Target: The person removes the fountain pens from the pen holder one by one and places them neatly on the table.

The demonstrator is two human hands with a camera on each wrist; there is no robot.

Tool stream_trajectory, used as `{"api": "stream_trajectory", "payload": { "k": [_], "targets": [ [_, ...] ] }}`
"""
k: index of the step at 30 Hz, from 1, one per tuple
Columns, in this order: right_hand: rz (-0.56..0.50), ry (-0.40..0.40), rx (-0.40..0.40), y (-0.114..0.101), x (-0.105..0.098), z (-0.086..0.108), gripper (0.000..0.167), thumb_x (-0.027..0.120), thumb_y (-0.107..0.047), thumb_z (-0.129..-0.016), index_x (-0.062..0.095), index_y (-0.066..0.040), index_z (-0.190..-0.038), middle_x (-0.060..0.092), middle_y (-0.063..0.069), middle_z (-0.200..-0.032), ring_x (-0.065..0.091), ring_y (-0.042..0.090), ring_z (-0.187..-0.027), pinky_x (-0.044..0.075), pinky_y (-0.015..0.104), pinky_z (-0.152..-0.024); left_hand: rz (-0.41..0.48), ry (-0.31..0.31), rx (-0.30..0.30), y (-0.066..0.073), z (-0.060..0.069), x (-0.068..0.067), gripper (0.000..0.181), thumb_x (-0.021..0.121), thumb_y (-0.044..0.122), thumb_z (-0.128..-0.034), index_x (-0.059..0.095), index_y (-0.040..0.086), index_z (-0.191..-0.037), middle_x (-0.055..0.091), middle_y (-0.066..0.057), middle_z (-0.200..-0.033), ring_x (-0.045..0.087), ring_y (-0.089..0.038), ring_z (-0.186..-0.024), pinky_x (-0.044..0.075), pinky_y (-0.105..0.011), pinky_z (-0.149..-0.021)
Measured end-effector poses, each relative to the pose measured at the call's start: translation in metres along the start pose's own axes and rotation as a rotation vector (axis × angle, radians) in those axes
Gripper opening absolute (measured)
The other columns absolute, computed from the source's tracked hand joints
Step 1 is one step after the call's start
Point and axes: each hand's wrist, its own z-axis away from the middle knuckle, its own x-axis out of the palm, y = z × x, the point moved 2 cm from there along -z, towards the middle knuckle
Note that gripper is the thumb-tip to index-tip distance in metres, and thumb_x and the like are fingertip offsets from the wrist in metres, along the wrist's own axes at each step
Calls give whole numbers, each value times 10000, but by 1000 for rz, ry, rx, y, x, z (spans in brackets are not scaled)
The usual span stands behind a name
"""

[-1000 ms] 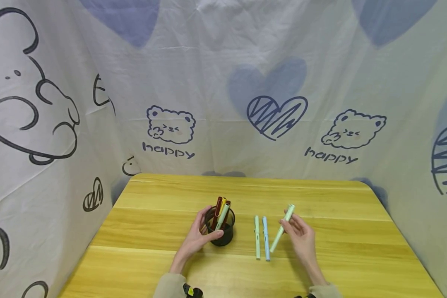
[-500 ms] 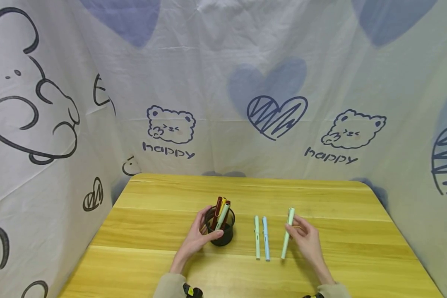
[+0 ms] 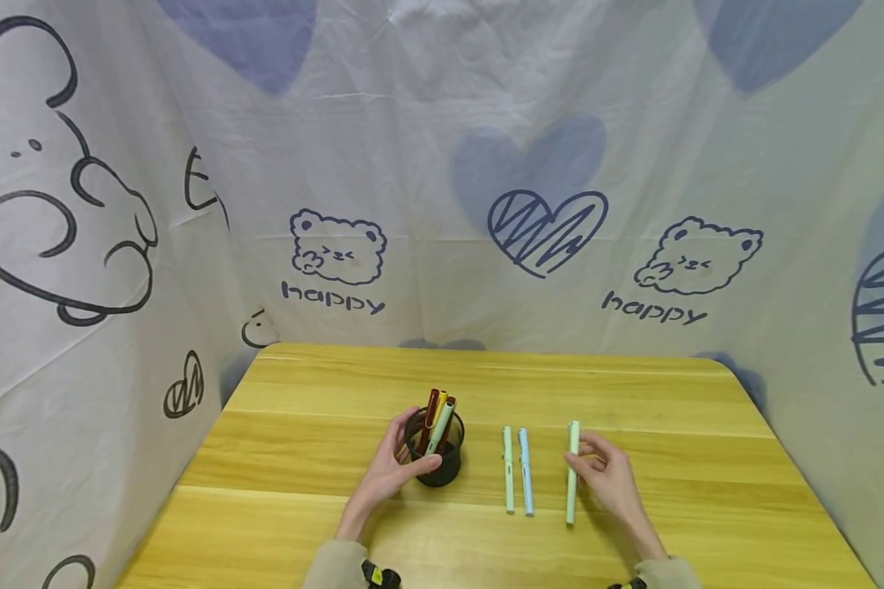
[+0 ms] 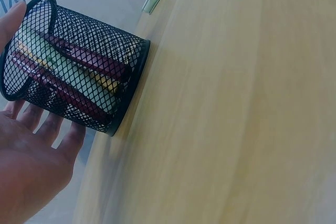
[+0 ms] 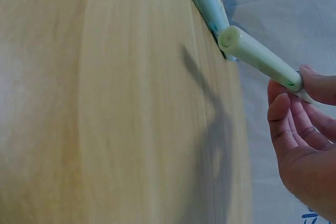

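My left hand [image 3: 386,473] holds the black mesh pen holder [image 3: 442,470], thumb on its near side and fingers round the far side. Dark red, yellow and pale green pens [image 3: 442,425] stand in it. Between thumb and fingers, my right hand [image 3: 611,474] pinches a pale green pen [image 3: 571,491] near its upper part; in the right wrist view that pen [image 5: 260,59] is above the tabletop, its shadow apart from it. Left of this hand, another pale green pen [image 3: 509,474] and a light blue pen [image 3: 526,478] lie side by side on the table.
The wooden table [image 3: 302,425] has a rounded far edge. White cloth [image 3: 412,270] with printed hearts and bears hangs behind it and along the sides. Both sleeves [image 3: 336,564] are beige, with black devices at the wrists.
My right hand has moved right and slightly toward me with the pale green pen, which has turned from slanted to nearly parallel with the two lying pens. My left hand has stayed on the pen holder.
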Motion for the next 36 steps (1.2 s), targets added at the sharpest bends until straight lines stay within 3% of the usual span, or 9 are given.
{"api": "stream_trajectory", "payload": {
  "k": [10,28,36],
  "targets": [
    [68,-65,82,8,10,-5,483,701,-2,-907,522,127,-1337,665,192,-1002,624,93,-614,558,252,-560,-5,6,0,0,0,0,864,795,190,-871,286,181,-1569,437,-154,-1569,314,-377,-1513,216,-644,-1229],
    [233,-103,74,13,23,-16,480,694,-70,-927,533,128,-1335,698,126,-874,628,173,-589,524,240,-539,19,19,-13,1,-1,1,874,798,158,-864,287,169,-1573,412,-136,-1592,295,-360,-1526,187,-635,-1243],
    [253,-119,71,12,28,-19,446,693,-60,-918,562,135,-1296,673,125,-847,613,163,-571,529,252,-518,20,20,-10,-1,-1,1,865,798,157,-863,297,187,-1567,409,-129,-1595,295,-355,-1527,186,-632,-1244]
  ]
}}
